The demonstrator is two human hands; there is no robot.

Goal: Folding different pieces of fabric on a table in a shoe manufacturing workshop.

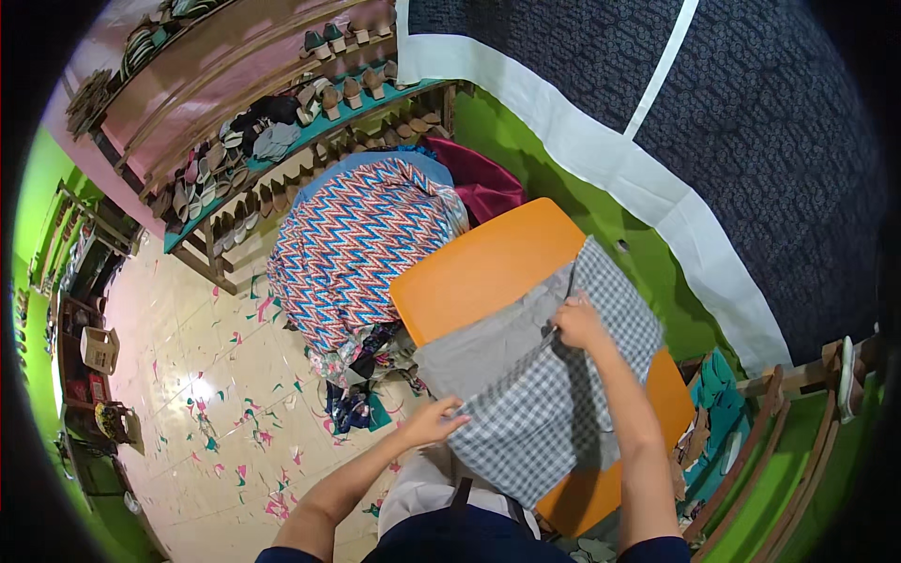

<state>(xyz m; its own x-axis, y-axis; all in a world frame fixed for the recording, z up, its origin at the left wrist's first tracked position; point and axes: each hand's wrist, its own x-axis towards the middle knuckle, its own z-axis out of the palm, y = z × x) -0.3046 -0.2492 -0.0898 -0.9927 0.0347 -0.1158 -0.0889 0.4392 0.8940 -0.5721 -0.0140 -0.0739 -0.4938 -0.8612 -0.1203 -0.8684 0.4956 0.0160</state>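
Observation:
A grey-and-white checked cloth (540, 418) lies across an orange tabletop (493, 272) in front of me. A plain grey piece of fabric (488, 347) shows along the cloth's far left edge; I cannot tell whether it is the same cloth's underside. My right hand (582, 324) is closed, pinching the cloth near its far edge, where the fabric bunches slightly. At the cloth's near left corner, my left hand (432, 422) has its fingertips drawn together on the edge. The cloth hangs over the table's near side.
A large bundle in zigzag-patterned fabric (366, 235) stands left of the table, with maroon cloth (483, 178) behind. Wooden racks hold several shoes (352, 94). Scraps (277, 507) litter the tiled floor. Teal offcuts (718, 403) lie right, beside a slatted wooden rack (788, 469).

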